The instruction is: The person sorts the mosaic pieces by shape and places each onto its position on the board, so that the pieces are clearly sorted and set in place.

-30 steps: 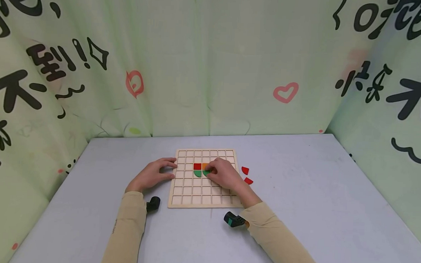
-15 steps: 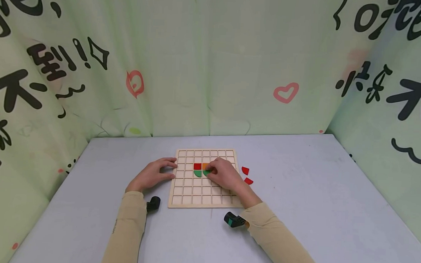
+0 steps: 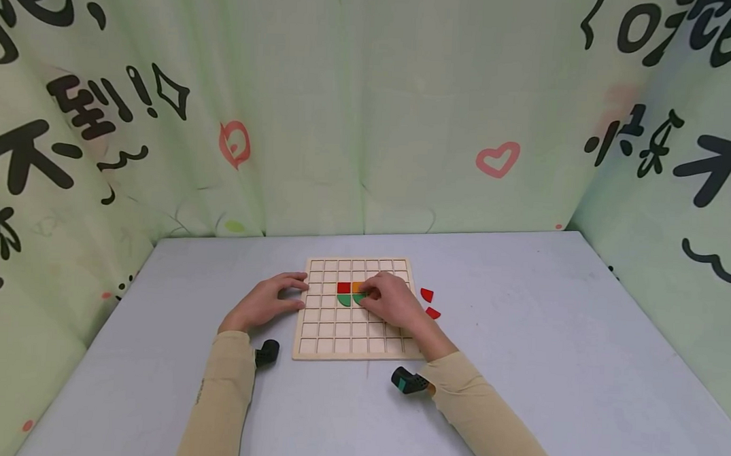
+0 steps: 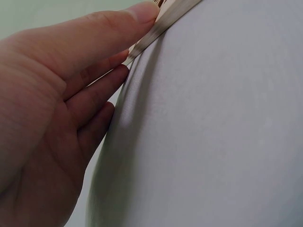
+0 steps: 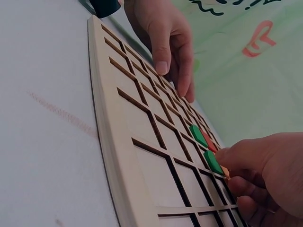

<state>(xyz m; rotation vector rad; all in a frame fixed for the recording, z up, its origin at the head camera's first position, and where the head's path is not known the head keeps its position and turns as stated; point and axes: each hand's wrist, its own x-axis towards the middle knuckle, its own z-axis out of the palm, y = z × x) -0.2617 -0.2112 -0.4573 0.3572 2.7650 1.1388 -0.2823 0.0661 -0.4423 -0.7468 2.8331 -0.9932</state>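
A square wooden grid board point(image 3: 326, 329) lies on the table. In its cells sit a red square piece point(image 3: 344, 287), an orange piece point(image 3: 356, 287) and two green quarter-round pieces point(image 5: 198, 135). My right hand point(image 3: 393, 301) reaches over the board, fingers bent, its thumb and fingertips around the partly covered orange piece. The thumb tip also overlaps the nearer green piece point(image 5: 213, 162) in the right wrist view. My left hand point(image 3: 268, 300) touches the board's left edge with fairly straight fingers and thumb; its thumb point(image 4: 142, 12) lies on the rim.
Two loose red pieces point(image 3: 426, 295) lie on the table point(image 3: 520, 343) right of the board. Black wrist cameras point(image 3: 267, 353) hang at both sleeves near the board's front edge. A pale green printed curtain point(image 3: 407, 121) stands behind the table.
Both hands stay in nearly the same place. The whole head view shifts very slightly; the pieces on the board keep their cells.
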